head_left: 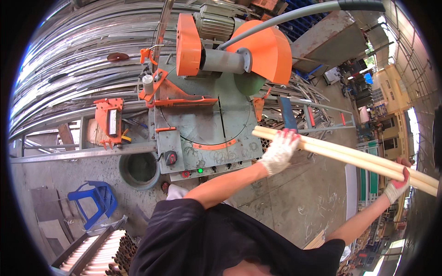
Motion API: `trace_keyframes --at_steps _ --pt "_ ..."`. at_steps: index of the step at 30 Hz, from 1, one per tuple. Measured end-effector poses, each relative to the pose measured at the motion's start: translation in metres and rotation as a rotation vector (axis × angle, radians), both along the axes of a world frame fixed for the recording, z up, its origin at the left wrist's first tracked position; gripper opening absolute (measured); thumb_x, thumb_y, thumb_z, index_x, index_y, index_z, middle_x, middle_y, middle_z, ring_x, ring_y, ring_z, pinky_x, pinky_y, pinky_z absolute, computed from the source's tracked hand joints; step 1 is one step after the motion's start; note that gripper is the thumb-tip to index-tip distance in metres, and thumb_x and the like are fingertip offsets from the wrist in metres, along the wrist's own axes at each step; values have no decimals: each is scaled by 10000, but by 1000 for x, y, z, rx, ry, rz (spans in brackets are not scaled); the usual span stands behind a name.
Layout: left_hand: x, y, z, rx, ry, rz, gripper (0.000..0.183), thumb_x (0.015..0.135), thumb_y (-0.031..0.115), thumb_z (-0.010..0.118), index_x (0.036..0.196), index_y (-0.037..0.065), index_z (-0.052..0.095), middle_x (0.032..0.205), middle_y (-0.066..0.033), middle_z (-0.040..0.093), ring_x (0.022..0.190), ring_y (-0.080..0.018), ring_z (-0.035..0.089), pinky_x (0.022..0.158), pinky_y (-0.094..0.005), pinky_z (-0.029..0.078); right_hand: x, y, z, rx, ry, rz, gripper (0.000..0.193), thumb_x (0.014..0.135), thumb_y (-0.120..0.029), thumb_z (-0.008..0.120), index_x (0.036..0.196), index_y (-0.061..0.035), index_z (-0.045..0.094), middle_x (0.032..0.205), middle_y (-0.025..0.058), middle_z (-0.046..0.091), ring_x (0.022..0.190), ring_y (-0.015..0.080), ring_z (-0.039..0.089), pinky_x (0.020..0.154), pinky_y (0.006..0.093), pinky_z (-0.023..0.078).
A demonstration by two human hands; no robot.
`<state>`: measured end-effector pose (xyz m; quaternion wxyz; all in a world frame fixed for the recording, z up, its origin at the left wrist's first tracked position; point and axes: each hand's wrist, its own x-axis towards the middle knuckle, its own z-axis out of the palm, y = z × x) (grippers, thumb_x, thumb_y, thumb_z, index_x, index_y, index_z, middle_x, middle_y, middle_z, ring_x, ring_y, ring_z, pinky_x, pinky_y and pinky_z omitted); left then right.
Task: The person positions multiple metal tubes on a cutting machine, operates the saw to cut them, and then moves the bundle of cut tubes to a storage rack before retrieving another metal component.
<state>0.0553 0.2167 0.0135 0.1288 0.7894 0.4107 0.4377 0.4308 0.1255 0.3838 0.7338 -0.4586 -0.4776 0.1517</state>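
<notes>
Both my hands wear white knitted gloves with red on the fingers. My left hand (282, 151) is wrapped round long pale yellow tubes (346, 158) near their left end, and my right hand (398, 182) grips the same bundle farther along. At least two tubes lie side by side, slanting down to the right and running out of view. Their left end is just off the right side of the grey table (193, 120) of an orange cut-off saw (269, 48). An orange fence (189, 101) crosses that table behind a dark blade slot.
A tape measure (171, 158) sits on the table's front left corner, above a lit green button (200, 170). Below stands a round grey-green tub (139, 170). A blue plastic stool (96, 202) and a rack of tubes (99, 250) are at lower left. Long metal bars (78, 69) fill the back left.
</notes>
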Motion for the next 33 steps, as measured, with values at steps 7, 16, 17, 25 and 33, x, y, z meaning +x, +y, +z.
trace_keyframes --at_steps 7,16,17,25,33 --pt "63 53 -13 -225 -138 -129 356 692 110 699 1008 60 542 931 -122 589 963 -293 590 907 -433 420 73 30 -40 -86 79 76 617 801 -117 677 1355 32 451 1347 186 523 1213 362 538 1046 489 429" --pt "116 98 -46 -199 -228 42 361 700 89 683 1032 49 549 940 -134 586 953 -310 571 893 -427 409 68 115 -38 -175 50 191 664 832 -92 637 1427 19 363 1446 188 433 1328 350 440 1133 498 333" --pt "120 101 -50 -205 -232 46 368 702 94 689 1039 47 549 948 -136 587 960 -314 569 902 -429 408 67 120 -38 -195 58 205 661 834 -93 637 1425 22 364 1446 193 431 1329 352 438 1133 499 331" --pt "122 122 -107 -325 -162 104 379 728 119 711 1070 46 562 967 -140 598 998 -337 569 919 -429 419 29 166 -93 -310 -43 252 657 843 -214 684 1389 19 405 1371 188 490 1295 349 459 1114 486 352" --pt "-40 82 -40 -400 51 145 241 696 153 712 888 94 580 868 -101 609 898 -307 610 832 -428 445 49 206 -189 -423 136 203 473 895 -405 624 1224 -68 575 1132 69 621 1081 201 566 981 383 429"
